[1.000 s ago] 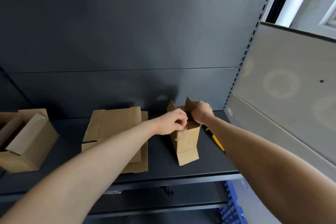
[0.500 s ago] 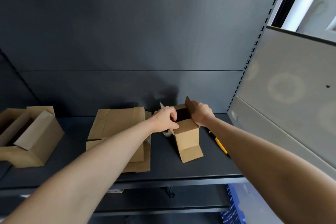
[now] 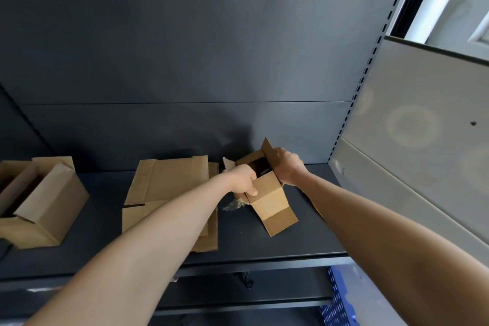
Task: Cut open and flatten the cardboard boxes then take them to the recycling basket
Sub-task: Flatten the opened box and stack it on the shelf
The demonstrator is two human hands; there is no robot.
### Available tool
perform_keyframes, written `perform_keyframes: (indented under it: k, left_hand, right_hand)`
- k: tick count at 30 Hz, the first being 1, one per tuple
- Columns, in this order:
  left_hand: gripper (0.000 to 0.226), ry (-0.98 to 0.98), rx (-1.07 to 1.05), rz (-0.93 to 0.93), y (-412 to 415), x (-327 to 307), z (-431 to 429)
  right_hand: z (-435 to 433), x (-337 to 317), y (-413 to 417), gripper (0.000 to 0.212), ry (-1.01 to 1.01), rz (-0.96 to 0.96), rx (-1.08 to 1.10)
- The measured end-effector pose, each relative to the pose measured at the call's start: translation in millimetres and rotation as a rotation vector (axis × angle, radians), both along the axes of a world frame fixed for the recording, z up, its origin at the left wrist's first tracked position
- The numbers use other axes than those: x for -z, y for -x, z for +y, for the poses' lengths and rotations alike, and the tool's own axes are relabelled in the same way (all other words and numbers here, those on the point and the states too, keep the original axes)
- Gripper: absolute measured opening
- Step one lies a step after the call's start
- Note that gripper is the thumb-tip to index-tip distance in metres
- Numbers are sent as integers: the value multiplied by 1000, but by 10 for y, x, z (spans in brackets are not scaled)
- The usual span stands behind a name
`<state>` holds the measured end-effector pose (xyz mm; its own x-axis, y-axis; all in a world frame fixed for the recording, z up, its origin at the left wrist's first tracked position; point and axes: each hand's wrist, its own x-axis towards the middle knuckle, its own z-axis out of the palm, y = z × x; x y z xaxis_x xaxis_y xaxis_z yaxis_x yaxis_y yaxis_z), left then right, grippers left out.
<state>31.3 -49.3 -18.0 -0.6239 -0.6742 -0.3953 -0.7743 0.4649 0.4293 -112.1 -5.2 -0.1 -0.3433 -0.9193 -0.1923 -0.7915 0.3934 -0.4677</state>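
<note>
Pulling the small box (image 3: 270, 198) apart could tear its thin brown corrugated wall or skid it along the smooth dark shelf (image 3: 264, 246), where it stands tilted near the right end. The left hand (image 3: 244, 180) has its fingers curled over the near rim, and the right hand (image 3: 288, 169) clamps a stiff raised flap. Crinkled clear tape (image 3: 234, 204) trails on the shelf. Flattened cardboard (image 3: 169, 182) lies mid-shelf, and an open box (image 3: 50, 206) sits at the left end.

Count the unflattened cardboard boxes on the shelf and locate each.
2. A small box, gripped by left hand and right hand, right of centre on the shelf; an open box at its left end. More may hide off-frame left.
</note>
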Motion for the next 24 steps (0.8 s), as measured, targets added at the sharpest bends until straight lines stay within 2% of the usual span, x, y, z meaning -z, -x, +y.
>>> perform_keyframes:
  k: [4,5,7,10,12,15,17,21,22,24]
  left_hand:
    - [11,-140,-60,246,4,-23,52]
    - [20,-204,-67,270,16,-70,84]
    - [38,-269,-74,263,23,-155,107]
    - [31,-242,-28,226,-23,-160,58]
    - [38,-178,-48,194,-47,-90,22]
    - [42,175,-81,16,-71,4,-29]
    - [43,296,-107,-41,-103,30,-58]
    - [33,326,-186,49,-87,37,-109]
    - [36,308,-205,102,-64,42,-122]
    - [57,240,-251,175,-24,33,-160]
  right_hand:
    - [-23,6,87,46,-88,23,10]
    - [-24,2,98,42,-111,2,15]
    - [-40,-17,116,36,-140,-104,75]
    - [-60,-20,139,33,-161,-229,140]
    - [-39,-15,101,31,-223,-249,92]
    - [4,-25,57,46,-332,-297,23]
    - [30,-80,54,56,-396,-319,-35]
    - [40,-127,130,62,-444,-350,-112]
    - [39,-132,151,66,-447,-349,-132]
    - [42,-148,188,81,-451,-351,-172]
